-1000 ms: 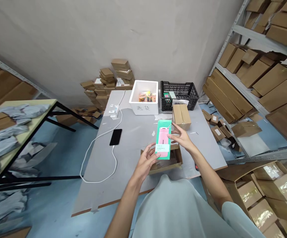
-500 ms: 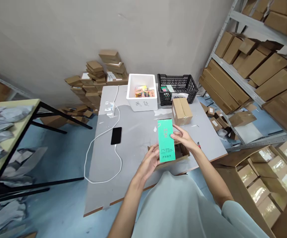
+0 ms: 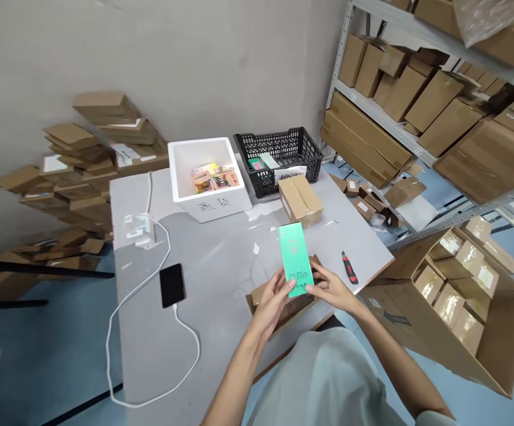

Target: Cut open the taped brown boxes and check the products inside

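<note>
A green printed box (image 3: pixel 295 254) is held between my two hands, above an open cardboard carton (image 3: pixel 257 296) at the table's front edge. My left hand (image 3: pixel 273 300) grips its lower left side, thumb on the printed face. On the lower right edge, my right hand (image 3: pixel 330 288) closes with thumb and fingers. A red and black utility knife (image 3: pixel 350 268) lies on the table to the right of my right hand. Just beyond the green box sits a closed brown carton (image 3: pixel 300 200). Part of the open carton is hidden behind my hands and the green box.
A white foam bin (image 3: pixel 208 208) with small colourful packs and a black crate (image 3: pixel 263 184) stand at the table's back. A phone (image 3: pixel 172 285) on a white cable lies left. Stacked cartons (image 3: pixel 106 106), a large carton (image 3: pixel 417 331) and a shelf (image 3: pixel 372 103) surround the table.
My view has swung to the right and closer. My right hand has slid down the green box's right edge to its lower corner; the utility knife now shows fully.
</note>
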`<state>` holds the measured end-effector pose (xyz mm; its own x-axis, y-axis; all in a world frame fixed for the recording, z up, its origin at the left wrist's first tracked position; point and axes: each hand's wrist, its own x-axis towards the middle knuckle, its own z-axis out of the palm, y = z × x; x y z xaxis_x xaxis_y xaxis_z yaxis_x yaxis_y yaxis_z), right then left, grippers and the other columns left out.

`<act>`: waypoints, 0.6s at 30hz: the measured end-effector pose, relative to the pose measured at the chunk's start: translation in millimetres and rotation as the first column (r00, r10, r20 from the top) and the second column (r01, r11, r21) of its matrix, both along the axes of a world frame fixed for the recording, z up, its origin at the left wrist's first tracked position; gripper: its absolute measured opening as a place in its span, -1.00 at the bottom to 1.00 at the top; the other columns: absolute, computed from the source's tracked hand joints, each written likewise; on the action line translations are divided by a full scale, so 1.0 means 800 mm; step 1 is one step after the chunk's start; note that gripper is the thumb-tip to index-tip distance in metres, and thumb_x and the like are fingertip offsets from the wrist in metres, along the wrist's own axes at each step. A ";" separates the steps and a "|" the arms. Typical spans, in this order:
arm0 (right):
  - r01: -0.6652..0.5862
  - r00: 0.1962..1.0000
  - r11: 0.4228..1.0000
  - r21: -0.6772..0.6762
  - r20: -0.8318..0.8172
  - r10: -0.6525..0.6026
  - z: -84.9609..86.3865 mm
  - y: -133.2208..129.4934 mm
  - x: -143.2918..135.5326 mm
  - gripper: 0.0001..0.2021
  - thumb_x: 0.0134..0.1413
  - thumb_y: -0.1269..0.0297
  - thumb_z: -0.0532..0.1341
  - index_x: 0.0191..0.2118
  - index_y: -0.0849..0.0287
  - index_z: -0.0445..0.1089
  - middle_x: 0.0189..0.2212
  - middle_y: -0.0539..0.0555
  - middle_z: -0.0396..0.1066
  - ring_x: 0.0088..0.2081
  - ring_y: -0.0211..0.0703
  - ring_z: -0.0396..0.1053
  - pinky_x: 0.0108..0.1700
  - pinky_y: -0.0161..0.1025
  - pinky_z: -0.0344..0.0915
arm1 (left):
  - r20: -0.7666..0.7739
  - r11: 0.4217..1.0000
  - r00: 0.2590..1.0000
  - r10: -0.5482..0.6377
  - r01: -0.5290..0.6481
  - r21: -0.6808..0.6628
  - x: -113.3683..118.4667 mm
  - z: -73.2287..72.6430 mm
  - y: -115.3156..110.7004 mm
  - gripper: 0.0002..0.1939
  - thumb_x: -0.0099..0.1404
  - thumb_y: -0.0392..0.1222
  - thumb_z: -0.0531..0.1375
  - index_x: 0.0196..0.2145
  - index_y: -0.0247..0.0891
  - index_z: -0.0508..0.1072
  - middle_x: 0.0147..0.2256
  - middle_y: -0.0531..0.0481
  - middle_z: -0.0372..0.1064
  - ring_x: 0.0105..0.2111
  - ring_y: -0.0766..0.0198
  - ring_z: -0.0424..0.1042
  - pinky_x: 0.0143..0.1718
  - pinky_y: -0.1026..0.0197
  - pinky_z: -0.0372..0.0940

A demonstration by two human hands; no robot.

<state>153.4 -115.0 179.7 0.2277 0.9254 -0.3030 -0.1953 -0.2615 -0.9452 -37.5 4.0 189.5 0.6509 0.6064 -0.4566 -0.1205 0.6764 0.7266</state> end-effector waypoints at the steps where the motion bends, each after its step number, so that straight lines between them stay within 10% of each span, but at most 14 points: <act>1: 0.002 1.000 1.000 0.014 -0.028 -0.001 -0.003 0.004 0.007 0.00 0.17 -0.13 0.62 0.62 -0.03 0.30 0.09 0.12 0.65 -0.27 -0.27 0.60 -0.19 -0.28 0.59 | -0.012 1.000 1.000 -0.003 0.004 0.010 0.009 0.000 0.006 -0.25 0.22 0.15 0.66 0.27 -0.11 0.60 0.43 -0.27 0.49 0.37 -0.27 0.55 0.28 -0.15 0.55; 9: 0.039 0.981 0.994 0.100 -0.191 -0.019 -0.012 0.133 0.090 -0.15 0.19 -0.20 0.60 0.51 -0.07 0.48 0.21 0.15 0.67 0.07 0.04 0.68 0.15 0.07 0.71 | -0.085 0.989 0.994 0.068 -0.056 0.135 0.093 0.004 0.114 -0.20 0.34 0.11 0.59 0.43 -0.06 0.52 0.50 -0.24 0.40 0.46 -0.23 0.44 0.41 -0.18 0.45; 18: 0.194 0.975 0.965 0.175 -0.140 -0.171 -0.052 0.466 0.254 -0.14 0.01 -0.30 0.61 0.32 0.13 0.64 0.32 0.17 0.63 0.30 0.23 0.60 0.32 0.15 0.64 | -0.030 0.917 0.961 0.275 -0.253 0.308 0.301 -0.033 0.392 -0.45 0.35 0.00 0.58 0.20 -0.21 0.62 0.25 -0.28 0.59 0.23 -0.13 0.62 0.34 -0.25 0.50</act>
